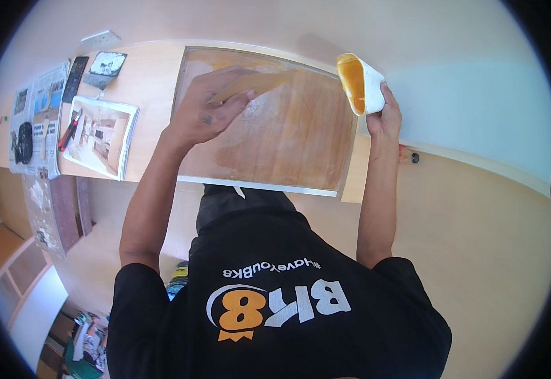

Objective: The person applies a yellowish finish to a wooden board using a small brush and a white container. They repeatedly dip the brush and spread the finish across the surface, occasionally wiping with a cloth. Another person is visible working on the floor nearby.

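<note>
My left hand is closed on a flat yellowish putty spreader, held above a brown wooden panel; both hand and spreader are somewhat blurred. Pale smears streak the panel, with a yellowish patch near its far edge. To the right, my right hand grips a white plastic container from its outer side. It is tilted with its mouth facing left, and yellow paste coats the inside. The container is raised near the panel's far right corner.
Left of the panel lie a magazine with a red-handled knife on it, a newspaper bearing a dark lump, a dark phone and a scraper blade. A wall socket is behind. A small dark-capped item sits right.
</note>
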`<state>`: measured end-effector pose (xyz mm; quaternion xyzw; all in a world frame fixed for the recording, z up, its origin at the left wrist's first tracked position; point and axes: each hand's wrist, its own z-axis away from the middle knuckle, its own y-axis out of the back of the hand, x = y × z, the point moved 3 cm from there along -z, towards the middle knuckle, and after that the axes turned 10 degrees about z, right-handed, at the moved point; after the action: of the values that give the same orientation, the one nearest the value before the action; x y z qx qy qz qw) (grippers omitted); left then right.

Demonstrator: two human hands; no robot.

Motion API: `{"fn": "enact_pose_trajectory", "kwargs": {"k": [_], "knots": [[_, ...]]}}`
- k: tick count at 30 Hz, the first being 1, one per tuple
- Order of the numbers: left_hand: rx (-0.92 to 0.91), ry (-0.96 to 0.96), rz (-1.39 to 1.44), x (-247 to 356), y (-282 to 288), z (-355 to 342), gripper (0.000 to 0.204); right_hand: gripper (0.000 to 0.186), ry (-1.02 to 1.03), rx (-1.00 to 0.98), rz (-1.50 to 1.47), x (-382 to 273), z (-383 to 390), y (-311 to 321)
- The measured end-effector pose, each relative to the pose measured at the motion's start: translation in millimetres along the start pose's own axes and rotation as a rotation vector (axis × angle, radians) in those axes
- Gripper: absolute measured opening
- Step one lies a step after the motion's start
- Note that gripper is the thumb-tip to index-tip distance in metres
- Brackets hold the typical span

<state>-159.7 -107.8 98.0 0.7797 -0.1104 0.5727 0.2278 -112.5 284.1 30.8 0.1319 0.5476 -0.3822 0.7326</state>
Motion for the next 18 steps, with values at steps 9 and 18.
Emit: {"fn": "enact_pose_trajectory", "kwargs": {"k": [9,18], "knots": [[-0.042,0.124,0.239,21,-10,-16,0.030,0.035,0.182,-0.169,0.046,-18,8,-44],[0.042,0.184,0.448,4,-46,-9,0.033,0.035,0.324,-0.149,0.098,-27,18,-61]]}}
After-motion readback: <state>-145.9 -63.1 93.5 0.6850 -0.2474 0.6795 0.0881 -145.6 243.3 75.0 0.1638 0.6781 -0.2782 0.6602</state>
